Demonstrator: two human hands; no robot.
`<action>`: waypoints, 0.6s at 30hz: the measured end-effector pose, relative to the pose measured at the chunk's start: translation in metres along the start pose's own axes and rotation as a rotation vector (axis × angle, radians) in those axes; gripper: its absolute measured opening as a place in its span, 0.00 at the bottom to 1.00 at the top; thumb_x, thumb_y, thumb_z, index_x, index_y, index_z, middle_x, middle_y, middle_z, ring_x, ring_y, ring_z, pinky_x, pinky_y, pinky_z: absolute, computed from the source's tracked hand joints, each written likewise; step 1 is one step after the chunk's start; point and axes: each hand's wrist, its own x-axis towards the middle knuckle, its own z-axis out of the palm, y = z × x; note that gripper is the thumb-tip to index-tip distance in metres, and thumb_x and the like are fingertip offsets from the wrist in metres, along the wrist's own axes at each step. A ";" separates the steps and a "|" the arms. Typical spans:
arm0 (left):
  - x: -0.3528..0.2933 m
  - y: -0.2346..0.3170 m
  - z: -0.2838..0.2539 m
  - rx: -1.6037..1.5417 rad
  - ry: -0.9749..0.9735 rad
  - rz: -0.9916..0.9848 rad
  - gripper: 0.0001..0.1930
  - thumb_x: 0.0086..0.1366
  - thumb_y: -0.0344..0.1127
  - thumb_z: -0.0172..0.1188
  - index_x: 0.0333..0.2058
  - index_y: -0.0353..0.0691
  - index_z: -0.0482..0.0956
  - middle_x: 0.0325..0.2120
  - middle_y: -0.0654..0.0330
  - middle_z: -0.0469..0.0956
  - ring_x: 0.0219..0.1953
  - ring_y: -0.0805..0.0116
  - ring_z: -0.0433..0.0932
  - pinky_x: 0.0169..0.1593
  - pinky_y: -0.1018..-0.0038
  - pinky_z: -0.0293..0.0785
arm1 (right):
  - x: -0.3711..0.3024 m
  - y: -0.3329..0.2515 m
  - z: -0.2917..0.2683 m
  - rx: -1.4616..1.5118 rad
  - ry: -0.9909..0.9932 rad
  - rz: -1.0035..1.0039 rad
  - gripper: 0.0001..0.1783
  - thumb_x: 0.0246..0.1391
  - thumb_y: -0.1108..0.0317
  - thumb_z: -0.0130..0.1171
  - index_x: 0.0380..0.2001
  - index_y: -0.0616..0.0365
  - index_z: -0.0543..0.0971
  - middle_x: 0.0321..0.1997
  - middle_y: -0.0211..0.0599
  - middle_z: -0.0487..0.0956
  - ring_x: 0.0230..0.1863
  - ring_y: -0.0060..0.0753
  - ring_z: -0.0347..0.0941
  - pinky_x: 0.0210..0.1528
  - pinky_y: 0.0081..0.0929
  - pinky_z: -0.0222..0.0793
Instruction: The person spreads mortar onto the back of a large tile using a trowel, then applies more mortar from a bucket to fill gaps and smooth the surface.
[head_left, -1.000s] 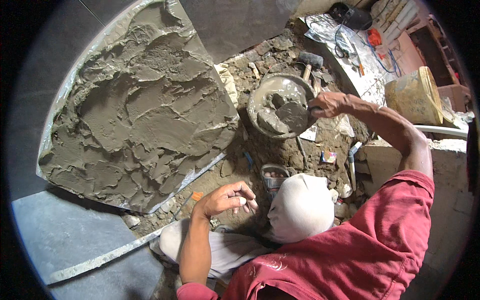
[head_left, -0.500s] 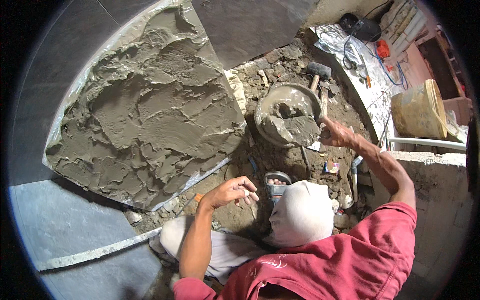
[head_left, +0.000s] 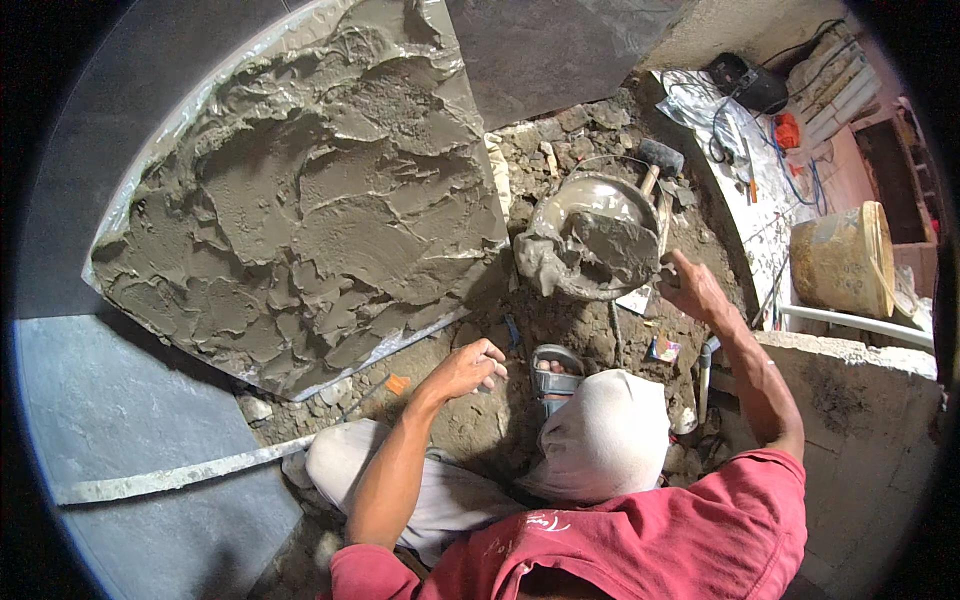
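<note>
My right hand [head_left: 692,290] is closed at the right rim of a round bucket [head_left: 583,293] of wet grey mortar [head_left: 612,248]. Its fingers wrap round something I cannot make out; any tool in the mix is hidden by mortar. A thick lump of mortar sits over the bucket's left rim. Above the soil my left hand [head_left: 467,370] hangs with loosely bent fingers, a little apart, with nothing seen in them. Beyond it, to the left, lies a curved-edged slab [head_left: 345,378] thickly spread with rough, wet mortar [head_left: 320,200].
Dark tiles [head_left: 560,60] lie beyond the slab, with grey tiles [head_left: 140,400] at left. A mallet [head_left: 660,157] rests behind the bucket. At right are a stained pail [head_left: 838,258], a white pipe [head_left: 860,327] and a block wall [head_left: 850,430]. Rubble and soil surround the bucket.
The mortar in the bucket has shifted, with a lump now bulging over the left rim. My right hand stays by the right rim. The left fingers have curled slightly; the whole view has shifted.
</note>
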 end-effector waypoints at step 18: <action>0.044 -0.058 0.000 0.287 0.104 0.001 0.17 0.59 0.37 0.52 0.47 0.38 0.71 0.33 0.57 0.77 0.32 0.69 0.76 0.35 0.70 0.72 | -0.043 -0.013 0.000 0.123 0.071 0.099 0.18 0.50 0.67 0.58 0.42 0.66 0.72 0.37 0.54 0.79 0.39 0.47 0.77 0.39 0.38 0.70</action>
